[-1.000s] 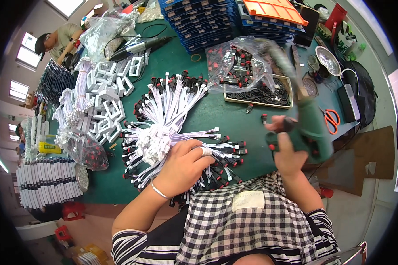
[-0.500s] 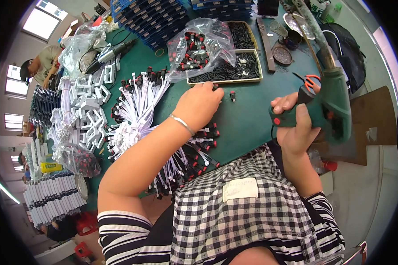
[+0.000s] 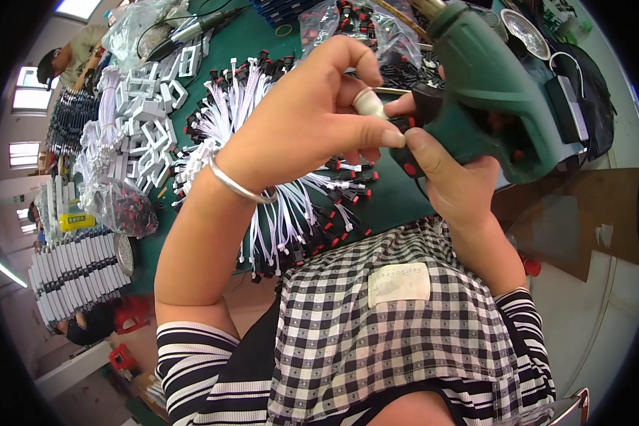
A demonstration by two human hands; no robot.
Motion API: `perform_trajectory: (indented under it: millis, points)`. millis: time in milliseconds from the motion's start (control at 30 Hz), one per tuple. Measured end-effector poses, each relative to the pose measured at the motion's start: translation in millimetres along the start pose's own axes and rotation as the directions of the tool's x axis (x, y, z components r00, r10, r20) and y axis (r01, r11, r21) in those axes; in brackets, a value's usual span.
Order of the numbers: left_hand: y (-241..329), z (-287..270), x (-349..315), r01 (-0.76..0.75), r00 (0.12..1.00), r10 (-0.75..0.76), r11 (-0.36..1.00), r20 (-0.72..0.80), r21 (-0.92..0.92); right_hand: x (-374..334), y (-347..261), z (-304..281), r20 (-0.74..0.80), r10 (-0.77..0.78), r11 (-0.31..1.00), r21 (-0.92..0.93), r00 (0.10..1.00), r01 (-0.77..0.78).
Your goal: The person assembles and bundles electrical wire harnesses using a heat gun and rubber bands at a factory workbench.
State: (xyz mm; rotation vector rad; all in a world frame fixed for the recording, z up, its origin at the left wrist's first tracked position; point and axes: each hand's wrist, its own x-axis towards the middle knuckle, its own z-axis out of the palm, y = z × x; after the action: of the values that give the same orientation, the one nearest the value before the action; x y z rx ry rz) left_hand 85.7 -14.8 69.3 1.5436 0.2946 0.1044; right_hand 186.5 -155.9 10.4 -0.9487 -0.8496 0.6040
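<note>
My right hand grips a green heat gun by its handle, the nozzle toward the upper left. My left hand, wearing a metal bangle and a white finger cot, has come up against it. Between my left thumb and fingers is a small black-and-red connector, partly covered by fingertips. My right thumb tip lies right beside it. Below my left hand, a bundle of white cables with black-and-red connector ends lies on the green table.
Behind my hands are a clear bag of red-and-black connectors and a tray of small black pieces. White plastic frames pile up at left, near another bag. A metal dish is at far right. Another person sits at far left.
My left hand has left the table near the tray and risen rightward to meet my right hand, with a connector in its fingers. The heat gun is higher and nearer the camera.
</note>
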Motion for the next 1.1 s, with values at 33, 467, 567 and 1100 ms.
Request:
perform_trajectory:
  millis: [33,467,567,1100]
  points:
    - [-1.2,-2.0,-4.6,0.029,0.999,-0.030,0.999,-0.030,-0.043,0.8,-0.3,2.4,0.012,-0.005,1.000,0.028,1.000,0.005]
    - [-81.6,-20.4,-66.3,0.115,0.961,0.180,0.432,-0.210,0.894,-3.1,22.6,-12.5,-0.099,0.216,0.975,-0.038,0.971,-0.221]
    - [-88.7,-18.0,-60.9,0.137,0.941,0.234,0.393,-0.243,0.909,-2.5,23.8,-13.8,-0.072,0.282,0.956,-0.058,0.957,-0.286]
    - [-89.5,-27.7,-58.7,0.042,0.912,0.393,0.196,-0.117,0.980,-4.6,31.7,-5.8,0.162,0.113,0.949,-0.309,0.980,-0.058]
